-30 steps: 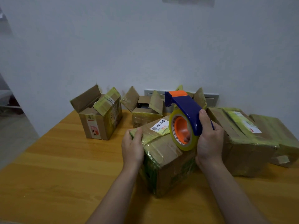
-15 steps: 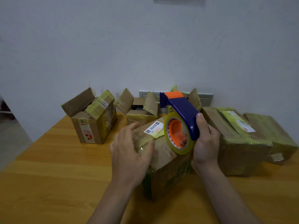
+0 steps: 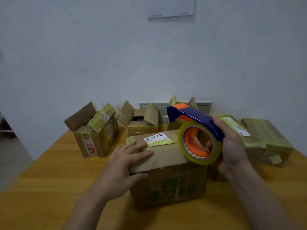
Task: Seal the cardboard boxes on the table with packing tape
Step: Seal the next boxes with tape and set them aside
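A closed cardboard box (image 3: 169,180) stood on the wooden worktop (image 3: 49,180), about midway between its left and right edges and nearer to the person than the other boxes. The left hand (image 3: 123,165) lay on the top of this box at its front left corner. Its fingers (image 3: 141,146) were straight and flat on the cardboard and the thumb went down over the front face, so the hand pressed and did not grip. Just beyond the fingertips a white and yellow label (image 3: 156,139) was stuck on the box top.

The right hand (image 3: 232,150) held a blue and orange tape dispenser (image 3: 194,116) above the right part of the box top. Its fingers were curled round the handle, and some fingertips showed through the orange core of the roll of tape (image 3: 203,161). The lower rim of the roll was at the front right edge of the box top; whether it touched the cardboard I could not tell.

Along the far edge of the worktop, by the wall, an open box (image 3: 93,135) stood near the far left corner with its flaps up, and a second open box (image 3: 142,124) stood just to the right of it. To the right of the middle box lay two wrapped boxes (image 3: 269,138), covered in yellowish tape. A white sheet (image 3: 171,7) hung high on the wall.
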A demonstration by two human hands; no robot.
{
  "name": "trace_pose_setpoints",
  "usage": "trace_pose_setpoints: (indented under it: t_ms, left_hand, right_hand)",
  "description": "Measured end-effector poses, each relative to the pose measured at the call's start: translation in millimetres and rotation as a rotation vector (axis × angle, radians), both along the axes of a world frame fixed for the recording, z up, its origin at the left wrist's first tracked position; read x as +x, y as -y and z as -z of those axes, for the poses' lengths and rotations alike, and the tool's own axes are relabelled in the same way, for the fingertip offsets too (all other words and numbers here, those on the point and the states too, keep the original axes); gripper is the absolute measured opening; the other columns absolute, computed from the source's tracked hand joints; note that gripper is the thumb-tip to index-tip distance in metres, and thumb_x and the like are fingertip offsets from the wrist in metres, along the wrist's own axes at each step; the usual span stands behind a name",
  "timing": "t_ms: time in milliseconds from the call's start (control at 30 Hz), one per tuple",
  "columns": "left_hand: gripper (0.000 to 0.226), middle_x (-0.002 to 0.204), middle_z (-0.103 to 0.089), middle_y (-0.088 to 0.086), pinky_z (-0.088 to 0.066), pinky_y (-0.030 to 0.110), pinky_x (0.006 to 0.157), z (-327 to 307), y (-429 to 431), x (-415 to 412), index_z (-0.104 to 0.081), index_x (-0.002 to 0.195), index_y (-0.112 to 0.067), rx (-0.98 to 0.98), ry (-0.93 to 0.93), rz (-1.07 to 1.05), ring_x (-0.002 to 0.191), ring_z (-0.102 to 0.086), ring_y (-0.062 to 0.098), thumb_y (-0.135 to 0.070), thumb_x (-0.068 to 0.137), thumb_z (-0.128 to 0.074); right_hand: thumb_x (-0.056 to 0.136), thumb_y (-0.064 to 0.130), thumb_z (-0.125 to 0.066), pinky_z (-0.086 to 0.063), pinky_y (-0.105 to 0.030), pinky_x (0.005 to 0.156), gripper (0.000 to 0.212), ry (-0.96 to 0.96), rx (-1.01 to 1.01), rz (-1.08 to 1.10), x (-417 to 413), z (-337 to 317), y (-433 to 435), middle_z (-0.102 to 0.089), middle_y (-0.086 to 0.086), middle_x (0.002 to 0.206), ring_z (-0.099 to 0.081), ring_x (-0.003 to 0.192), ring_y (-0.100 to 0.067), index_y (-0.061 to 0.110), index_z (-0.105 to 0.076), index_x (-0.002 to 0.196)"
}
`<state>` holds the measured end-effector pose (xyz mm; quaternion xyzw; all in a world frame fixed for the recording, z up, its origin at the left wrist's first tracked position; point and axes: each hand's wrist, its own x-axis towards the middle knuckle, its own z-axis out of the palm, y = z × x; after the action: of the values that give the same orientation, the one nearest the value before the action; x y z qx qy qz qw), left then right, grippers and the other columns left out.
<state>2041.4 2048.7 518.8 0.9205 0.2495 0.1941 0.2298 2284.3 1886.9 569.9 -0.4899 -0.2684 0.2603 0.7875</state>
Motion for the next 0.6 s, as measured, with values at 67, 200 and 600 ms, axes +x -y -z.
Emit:
trace_pose_setpoints:
  t_ms: [67,200,600]
  left_hand:
    - [0.070,0.156,-0.024,-0.045,-0.005,0.052,0.129,-7,-7,-8,-0.045,0.138,-0.068,-0.005,-0.017,-0.020,0.154,-0.005,-0.007,-0.030,0.090,-0.077]
    - [0.069,0.158,-0.035,-0.030,-0.007,0.055,0.127,-21,-2,-5,-0.057,0.129,-0.062,0.143,-0.063,-0.266,0.154,-0.019,0.008,-0.006,0.091,-0.069]
    - [0.108,0.171,-0.004,-0.016,0.022,0.068,0.117,8,99,67,-0.023,0.146,-0.052,0.196,-0.172,-0.351,0.158,0.005,0.012,-0.109,0.054,-0.025]
  right_hand:
    - [0.089,0.047,-0.068,-0.046,-0.023,0.039,0.029,-0.012,-0.049,-0.004,8,-6,8,-0.067,-0.003,0.064,-0.057,0.042,-0.013,0.023,-0.079,0.076]
    - [0.093,0.041,-0.067,-0.043,-0.020,0.035,0.031,-0.029,-0.096,-0.031,15,-12,15,-0.063,-0.004,0.055,-0.052,0.035,-0.012,0.020,-0.078,0.072]
    - [0.080,0.051,-0.072,-0.043,-0.020,0.036,0.030,0.042,-0.190,-0.089,18,-4,27,-0.069,-0.003,0.061,-0.055,0.037,-0.010,0.022,-0.082,0.077]
